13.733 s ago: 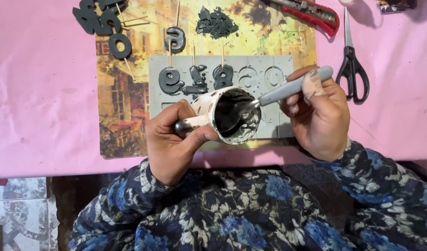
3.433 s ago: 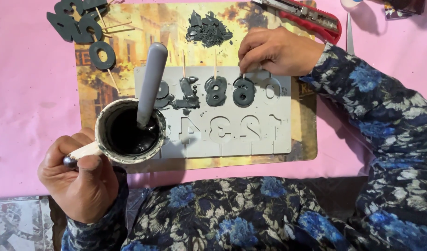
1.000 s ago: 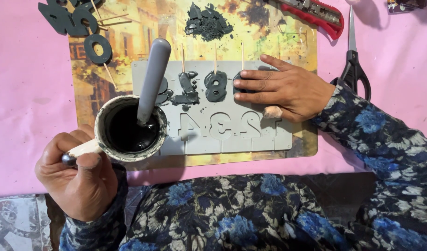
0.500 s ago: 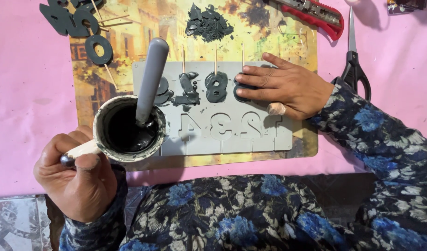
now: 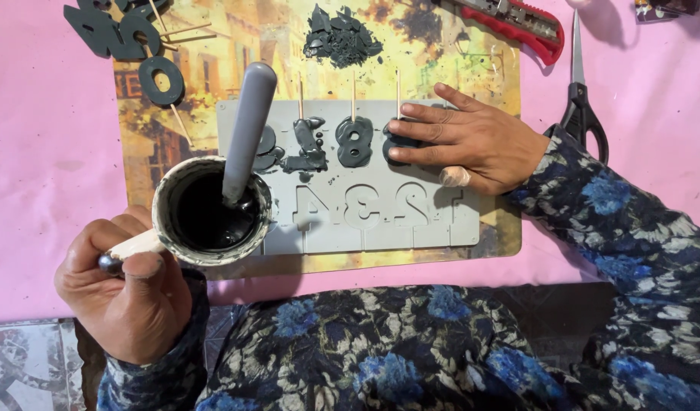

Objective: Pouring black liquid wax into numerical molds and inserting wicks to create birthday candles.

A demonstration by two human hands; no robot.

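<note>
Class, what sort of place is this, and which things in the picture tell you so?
Probably a home craft table, not a factory. A grey number mould lies on a picture mat over a pink cloth; the left hand holds a cup of dark liquid; scissors and a red cutter lie nearby.

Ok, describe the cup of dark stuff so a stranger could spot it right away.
On the pink table, at the grey number mould's left end, the left hand holds a small pan by its handle. Only it holds glossy black liquid, with a grey tool standing inside.

Mould cavity (image 5: 411, 141) under fingers (image 5: 422, 133)
</note>
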